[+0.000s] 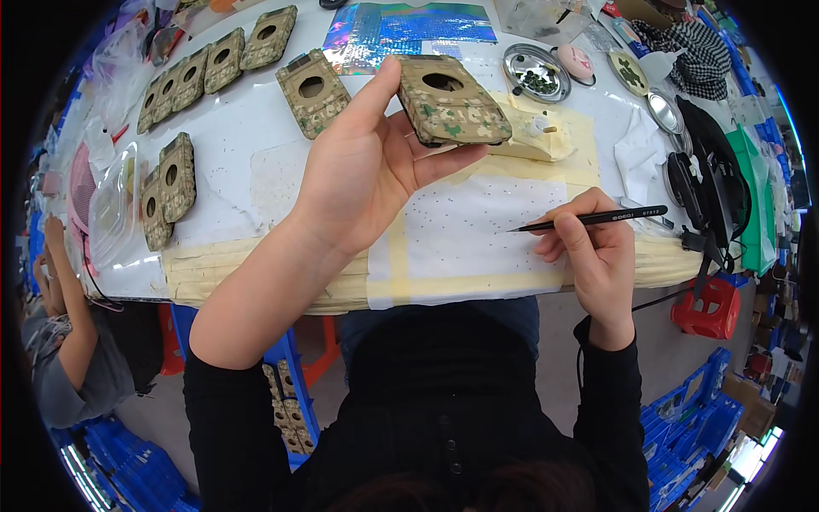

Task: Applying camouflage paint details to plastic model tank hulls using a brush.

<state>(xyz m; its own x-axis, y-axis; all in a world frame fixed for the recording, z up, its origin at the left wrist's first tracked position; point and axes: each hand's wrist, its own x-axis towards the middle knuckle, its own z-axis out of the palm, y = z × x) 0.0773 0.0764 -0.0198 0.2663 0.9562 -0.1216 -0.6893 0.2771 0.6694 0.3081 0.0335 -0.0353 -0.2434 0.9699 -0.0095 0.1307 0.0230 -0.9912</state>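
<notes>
My left hand grips a camouflage-patterned model tank hull by its edges, raised above the table. A round dark opening shows in its top. In my right hand is a thin black fine-tipped brush, pinched between thumb and fingers, its tip pointing left. Below that tip lies a white paper sheet dotted with many tiny dark specks and taped down with yellowish tape. Just beyond my left hand rests another camouflage tank hull on the table.
More hulls line the far left, with two others nearer. A round metal dish holds small dark green pieces. Shiny holographic sheets lie at the back. A black bag and green bin stand right; a co-worker sits left.
</notes>
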